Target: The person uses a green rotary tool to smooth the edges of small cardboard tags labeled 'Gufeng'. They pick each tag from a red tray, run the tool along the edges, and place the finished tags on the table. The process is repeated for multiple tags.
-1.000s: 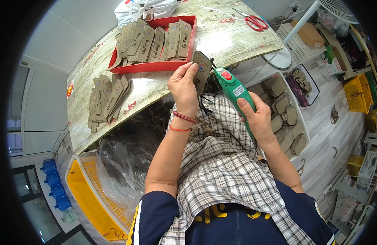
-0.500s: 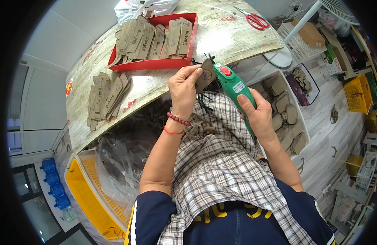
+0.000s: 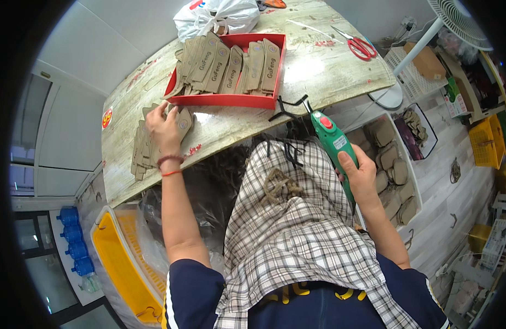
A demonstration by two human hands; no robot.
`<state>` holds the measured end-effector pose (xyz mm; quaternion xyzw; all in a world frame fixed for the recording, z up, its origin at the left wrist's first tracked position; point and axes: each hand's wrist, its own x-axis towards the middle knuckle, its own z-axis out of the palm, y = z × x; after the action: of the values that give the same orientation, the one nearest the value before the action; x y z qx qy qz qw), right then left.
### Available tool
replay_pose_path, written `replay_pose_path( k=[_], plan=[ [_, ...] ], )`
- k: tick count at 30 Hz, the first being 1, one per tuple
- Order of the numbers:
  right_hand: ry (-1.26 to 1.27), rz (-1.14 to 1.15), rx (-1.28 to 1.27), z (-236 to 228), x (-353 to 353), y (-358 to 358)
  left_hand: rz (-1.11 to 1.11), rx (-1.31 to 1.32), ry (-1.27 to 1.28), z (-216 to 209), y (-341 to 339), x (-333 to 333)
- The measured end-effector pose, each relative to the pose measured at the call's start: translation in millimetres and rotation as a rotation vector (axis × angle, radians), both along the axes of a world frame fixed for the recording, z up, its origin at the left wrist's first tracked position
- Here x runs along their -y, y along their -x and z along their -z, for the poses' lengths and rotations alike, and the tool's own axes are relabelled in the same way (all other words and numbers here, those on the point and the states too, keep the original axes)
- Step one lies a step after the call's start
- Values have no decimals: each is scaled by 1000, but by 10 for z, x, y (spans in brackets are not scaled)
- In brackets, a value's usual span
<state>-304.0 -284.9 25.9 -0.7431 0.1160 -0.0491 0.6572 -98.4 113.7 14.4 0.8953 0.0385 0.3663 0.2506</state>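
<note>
My left hand (image 3: 164, 130) is at the loose pile on the left of the table, its fingers closed on a flat khaki fabric piece (image 3: 184, 123) with a small round emblem. More printed khaki pieces (image 3: 139, 153) lie fanned out under and beside the hand. In my right hand (image 3: 361, 178) is a green handheld power tool (image 3: 334, 141) with a red button, held past the table's front edge. Its narrow tip points up and away from me. Black strips (image 3: 290, 107) lie at the table edge beside the tip; the tip's exact shape is hard to make out.
A red box (image 3: 225, 101) full of khaki pieces stands on the table before a white plastic bag (image 3: 217, 19). Red-handled scissors (image 3: 362, 48) lie at the far right. Below are a white bin (image 3: 414, 194) of khaki pieces, a yellow crate (image 3: 118, 263) and a fan (image 3: 423, 44).
My left hand has moved left from the tool's tip to the loose pile, with the khaki piece. My right hand still holds the green tool. The view has shifted a little.
</note>
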Motion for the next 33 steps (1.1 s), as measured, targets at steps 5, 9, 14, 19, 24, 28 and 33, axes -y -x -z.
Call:
replay_pose_path(
  k=[5, 9, 14, 19, 24, 28, 33],
  plan=[
    [50, -22, -20, 11, -34, -41, 356, -191, 186, -34, -803, 1138],
    [23, 6, -30, 21, -34, -36, 167, -561, 180, 44, -1242, 1876],
    [34, 18, -38, 26, 22, -35, 57, -307, 163, 148, -1290, 2115],
    [-23, 13, -21, 36, -11, -94, 106, -496, 423, 175, -1323, 2135],
    [-13, 12, -4, -25, -17, -83, 67, -404, 364, 195, -1335, 2188],
    [-23, 6, -5, -30, -59, -94, 124, -261, 603, 371, -1402, 2095],
    [6, 5, 52, -90, -73, -129, 350, 8, 1066, -75, -1037, 1990]
  ],
)
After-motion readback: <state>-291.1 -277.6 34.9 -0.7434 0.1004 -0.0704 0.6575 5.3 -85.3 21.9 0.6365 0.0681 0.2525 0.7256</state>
